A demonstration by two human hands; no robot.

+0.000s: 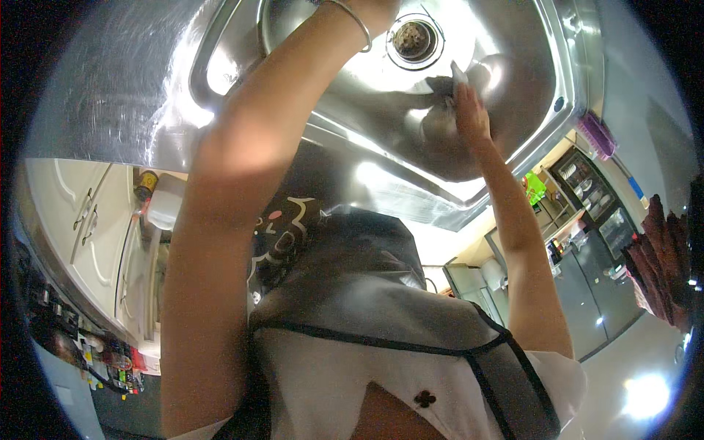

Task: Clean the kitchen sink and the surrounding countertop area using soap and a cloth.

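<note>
Below me is a stainless steel sink basin (517, 104). Its round drain (412, 41) holds brownish scraps. My left hand (379, 14) reaches over the basin left of the drain, and the top edge of the view cuts off its fingers. A thin metal bangle (357, 22) circles that wrist. Low in the basin, to the right of and nearer me than the drain, my right hand (473, 115) has its fingers around a small pale, pointed thing (458, 74). What this thing is cannot be made out. A dark apron (341, 247) covers my front.
A steel drainboard (104, 82) extends left of the basin, above white cabinet doors (88, 214). Beyond the sink's right rim is a purple brush (597, 135) with a blue-banded handle. Farther right stands a dark cabinet (588, 187) holding dishes.
</note>
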